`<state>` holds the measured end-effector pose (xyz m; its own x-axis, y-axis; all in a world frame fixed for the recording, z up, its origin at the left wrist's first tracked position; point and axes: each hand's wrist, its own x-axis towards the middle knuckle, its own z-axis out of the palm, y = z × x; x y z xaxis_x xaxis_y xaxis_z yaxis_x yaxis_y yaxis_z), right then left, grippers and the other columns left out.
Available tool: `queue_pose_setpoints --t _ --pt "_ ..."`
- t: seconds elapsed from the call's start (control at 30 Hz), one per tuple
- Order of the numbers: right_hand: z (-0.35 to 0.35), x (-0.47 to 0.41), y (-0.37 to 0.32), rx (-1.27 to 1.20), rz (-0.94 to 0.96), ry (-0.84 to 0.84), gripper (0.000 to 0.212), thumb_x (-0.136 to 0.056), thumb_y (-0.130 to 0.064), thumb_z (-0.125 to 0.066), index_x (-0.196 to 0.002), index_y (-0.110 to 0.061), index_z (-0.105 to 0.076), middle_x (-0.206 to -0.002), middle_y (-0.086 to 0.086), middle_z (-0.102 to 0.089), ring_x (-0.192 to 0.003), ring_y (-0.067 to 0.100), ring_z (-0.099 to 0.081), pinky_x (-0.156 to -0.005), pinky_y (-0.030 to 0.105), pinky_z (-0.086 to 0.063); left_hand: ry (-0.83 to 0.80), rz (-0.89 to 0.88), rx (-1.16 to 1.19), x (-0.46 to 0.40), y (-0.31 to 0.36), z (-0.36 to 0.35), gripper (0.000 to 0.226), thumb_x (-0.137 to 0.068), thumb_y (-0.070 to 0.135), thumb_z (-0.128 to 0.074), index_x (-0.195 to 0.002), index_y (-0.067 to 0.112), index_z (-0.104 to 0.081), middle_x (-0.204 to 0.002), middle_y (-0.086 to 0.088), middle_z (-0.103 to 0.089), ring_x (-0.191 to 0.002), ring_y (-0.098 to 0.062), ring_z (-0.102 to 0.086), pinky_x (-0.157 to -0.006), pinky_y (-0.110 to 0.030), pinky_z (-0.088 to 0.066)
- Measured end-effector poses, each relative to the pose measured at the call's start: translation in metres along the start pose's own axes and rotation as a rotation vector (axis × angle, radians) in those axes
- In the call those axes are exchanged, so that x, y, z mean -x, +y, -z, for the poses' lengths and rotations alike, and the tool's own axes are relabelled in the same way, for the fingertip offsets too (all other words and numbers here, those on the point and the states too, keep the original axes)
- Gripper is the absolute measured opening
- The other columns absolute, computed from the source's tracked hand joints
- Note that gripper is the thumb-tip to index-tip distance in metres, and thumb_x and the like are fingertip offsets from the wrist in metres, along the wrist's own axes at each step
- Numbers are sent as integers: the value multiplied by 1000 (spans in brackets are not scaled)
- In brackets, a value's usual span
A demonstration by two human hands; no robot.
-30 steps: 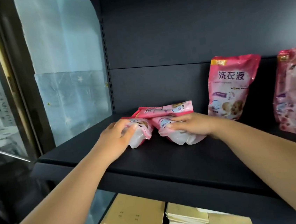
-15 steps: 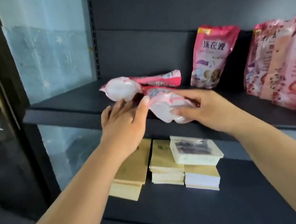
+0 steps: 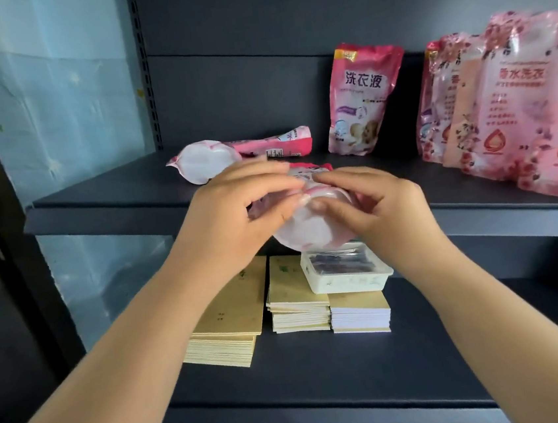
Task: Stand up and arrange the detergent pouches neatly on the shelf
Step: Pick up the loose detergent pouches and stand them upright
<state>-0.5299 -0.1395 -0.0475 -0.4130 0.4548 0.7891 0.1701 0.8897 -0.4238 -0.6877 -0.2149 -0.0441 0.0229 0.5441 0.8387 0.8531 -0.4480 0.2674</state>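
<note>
In front of the shelf edge (image 3: 125, 206), left hand (image 3: 236, 212) and right hand (image 3: 370, 205) clasp a pink detergent pouch (image 3: 302, 229), base toward the camera; better to flatten its base and stand it beside the upright pouch (image 3: 364, 99).

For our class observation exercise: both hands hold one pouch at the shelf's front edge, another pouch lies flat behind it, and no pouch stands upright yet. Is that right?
One detail is wrong. In the head view, a pink pouch already stands upright against the back panel. The rest holds: the left hand and right hand hold one pouch at the shelf edge, and another pouch lies flat behind it.
</note>
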Motion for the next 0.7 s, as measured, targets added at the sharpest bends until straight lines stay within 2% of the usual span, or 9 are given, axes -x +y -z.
queue_pose_setpoints --t 0.1,0.2,0.3,0.37,0.43,0.5,0.6,0.63,0.7 --pt "-1 4 3 217 200 111 32 -77 -33 -64 -97 -9 -74 -89 -10 -69 -83 6 -63 -91 44 -46 -70 -134 -98 -4 -4 8 33 -80 37 -55 -101 16 -72 -101 13 -62 -105 -2 -53 -91 -9 -38" --pt "4 0 6 385 308 189 23 -84 -26 -60 -83 -10 -76 -80 1 -73 -73 24 -66 -88 58 -45 -51 -260 -170 -9 -8 13 28 -82 29 -55 -97 13 -73 -97 6 -68 -101 -5 -55 -83 -21 -47" --pt "8 -4 9 564 375 284 23 -86 -25 -60 -76 -13 -76 -75 -2 -72 -73 26 -64 -92 56 -44 83 -324 -324 -8 -11 11 24 -84 23 -56 -91 8 -74 -81 -4 -74 -77 -12 -64 -65 -32 -52" --pt "7 -4 9 603 398 325 24 -87 -25 -59 -76 -12 -76 -74 -2 -72 -71 26 -63 -94 45 -43 139 -330 -341 -5 -13 8 22 -84 20 -57 -88 7 -75 -73 -4 -73 -65 -17 -67 -55 -28 -52" --pt "3 3 10 513 363 313 24 -87 -26 -58 -80 -11 -76 -78 -1 -72 -71 25 -63 -85 28 -44 168 -294 -260 1 -11 2 21 -84 21 -59 -89 7 -74 -73 -2 -73 -64 -9 -61 -56 -14 -45" --pt "-2 15 10 339 215 257 25 -83 -31 -59 -89 -12 -75 -88 -5 -69 -83 15 -63 -82 17 -45 196 -162 -58 14 -6 -7 21 -84 25 -58 -92 12 -73 -86 3 -72 -83 -4 -61 -69 -6 -44" --pt "-7 32 6 -84 -182 132 29 -78 -38 -66 -105 -36 -60 -110 -21 -58 -99 -13 -54 -88 4 -39 268 345 464 34 13 -19 19 -84 46 -50 -94 43 -65 -104 21 -66 -103 5 -59 -89 -13 -44" --pt "-10 38 4 -191 -290 98 32 -78 -36 -68 -106 -42 -55 -117 -23 -55 -104 -16 -51 -91 4 -38 312 556 625 38 20 -24 20 -84 53 -47 -90 47 -65 -98 23 -68 -102 4 -59 -92 -20 -45" --pt "-15 49 1 -329 -366 107 34 -75 -37 -64 -106 -44 -54 -122 -26 -52 -119 -12 -45 -99 8 -37 380 861 925 40 28 -30 28 -91 49 -44 -85 36 -67 -87 15 -72 -92 -3 -65 -87 -31 -49"
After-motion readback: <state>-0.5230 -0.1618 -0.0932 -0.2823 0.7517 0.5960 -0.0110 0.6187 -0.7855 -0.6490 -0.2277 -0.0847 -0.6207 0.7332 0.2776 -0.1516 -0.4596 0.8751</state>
